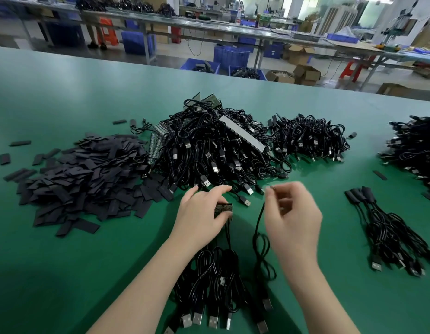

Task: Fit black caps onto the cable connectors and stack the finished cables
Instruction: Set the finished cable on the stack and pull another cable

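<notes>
My left hand [201,213] grips a small strip of circuit boards [224,209] whose black cables [216,273] trail down toward me. My right hand [293,218], blurred by motion, pinches the end of one black cable [258,227] that hangs in loops to the table. A large heap of flat black caps [83,179] lies at the left. Behind the hands sits a big tangle of uncapped USB cables [209,150]. At the right, a small stack of capped cables [387,227] lies fanned out.
The work surface is a green table [64,273]. Two more cable piles lie at the back right [310,138] and far right [416,150]. Loose caps are scattered at the left [20,143]. Beyond the table edge are benches, blue crates and cardboard boxes.
</notes>
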{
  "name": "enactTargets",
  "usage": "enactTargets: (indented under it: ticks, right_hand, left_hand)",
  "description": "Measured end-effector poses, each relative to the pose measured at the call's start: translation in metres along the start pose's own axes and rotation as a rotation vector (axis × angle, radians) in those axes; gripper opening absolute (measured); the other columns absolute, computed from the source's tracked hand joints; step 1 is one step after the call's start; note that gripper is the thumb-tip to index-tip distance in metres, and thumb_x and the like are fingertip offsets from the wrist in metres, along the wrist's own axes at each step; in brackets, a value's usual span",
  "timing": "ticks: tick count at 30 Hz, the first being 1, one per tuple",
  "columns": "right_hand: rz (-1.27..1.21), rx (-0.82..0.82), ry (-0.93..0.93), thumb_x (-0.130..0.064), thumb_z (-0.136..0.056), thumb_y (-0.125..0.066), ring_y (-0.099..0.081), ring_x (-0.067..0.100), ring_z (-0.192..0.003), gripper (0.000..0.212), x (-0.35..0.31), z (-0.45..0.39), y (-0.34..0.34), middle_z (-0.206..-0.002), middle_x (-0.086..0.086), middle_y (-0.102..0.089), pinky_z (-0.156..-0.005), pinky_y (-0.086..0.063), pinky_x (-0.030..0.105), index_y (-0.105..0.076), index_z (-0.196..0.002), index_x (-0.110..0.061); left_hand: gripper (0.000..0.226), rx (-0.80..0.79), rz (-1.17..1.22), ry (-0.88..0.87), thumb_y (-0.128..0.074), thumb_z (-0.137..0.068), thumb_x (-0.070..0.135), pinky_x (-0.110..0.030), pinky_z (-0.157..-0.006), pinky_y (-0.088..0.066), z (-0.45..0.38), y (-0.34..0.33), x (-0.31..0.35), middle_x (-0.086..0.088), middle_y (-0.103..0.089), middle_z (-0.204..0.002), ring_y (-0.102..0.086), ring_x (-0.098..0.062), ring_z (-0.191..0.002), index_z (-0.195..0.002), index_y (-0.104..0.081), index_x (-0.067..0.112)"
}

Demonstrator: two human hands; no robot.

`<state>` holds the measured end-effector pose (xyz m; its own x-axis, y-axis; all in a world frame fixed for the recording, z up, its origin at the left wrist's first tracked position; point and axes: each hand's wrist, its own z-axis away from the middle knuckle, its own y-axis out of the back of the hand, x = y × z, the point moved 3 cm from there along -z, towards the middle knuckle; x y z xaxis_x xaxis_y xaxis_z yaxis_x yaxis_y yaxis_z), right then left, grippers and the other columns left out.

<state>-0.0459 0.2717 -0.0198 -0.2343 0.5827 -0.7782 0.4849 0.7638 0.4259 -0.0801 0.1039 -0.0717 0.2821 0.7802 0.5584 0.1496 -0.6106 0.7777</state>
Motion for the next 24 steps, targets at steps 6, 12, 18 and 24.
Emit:
enactTargets:
  ticks: [6,12,18,24]
  right_hand:
    - [-0.525,-0.134,0.002,-0.022,-0.091,-0.064,-0.068,0.015,-0.065,0.011,-0.057,-0.005,0.008,-0.076,-0.009,-0.066,-0.059,-0.057,0.03,-0.061,-0.083,-0.028]
    - [-0.968,-0.202,-0.527,-0.007,-0.097,-0.06,-0.074,0.02,-0.077,0.004,-0.032,-0.004,-0.037,-0.087,0.01,-0.067,-0.069,-0.058,0.025,-0.058,-0.093,-0.005]
    - [-0.676,-0.357,-0.829,-0.007,-0.09,-0.069,-0.068,0.015,-0.064,0.01,0.023,0.015,-0.06,-0.077,0.007,-0.07,-0.059,-0.058,0.027,-0.06,-0.095,-0.008]
    - [0.003,-0.46,-0.343,-0.027,-0.089,-0.069,-0.067,0.005,-0.08,0.004,0.012,0.003,-0.049,-0.08,-0.012,-0.072,-0.072,-0.052,0.026,-0.066,-0.089,-0.024]
  left_hand:
    - [0.037,0.363,0.175,0.014,-0.043,-0.103,0.04,-0.031,-0.104,-0.041,0.006,0.029,0.006,0.012,-0.062,-0.127,-0.053,-0.004,-0.119,-0.134,-0.056,0.024]
    - [0.04,0.603,0.124,-0.06,-0.038,-0.099,0.034,-0.028,-0.1,-0.04,0.022,0.062,-0.003,0.014,-0.061,-0.119,-0.056,-0.006,-0.114,-0.127,-0.062,0.017]
    - [0.046,0.103,-0.122,-0.176,-0.048,-0.09,0.051,-0.038,-0.093,-0.047,0.017,0.033,0.011,0.009,-0.07,-0.114,-0.063,-0.012,-0.107,-0.122,-0.067,0.024]
    - [0.024,0.02,-0.115,-0.077,-0.063,-0.09,0.035,-0.035,-0.077,-0.047,0.011,0.008,0.003,0.005,-0.065,-0.098,-0.061,-0.02,-0.092,-0.112,-0.07,0.026]
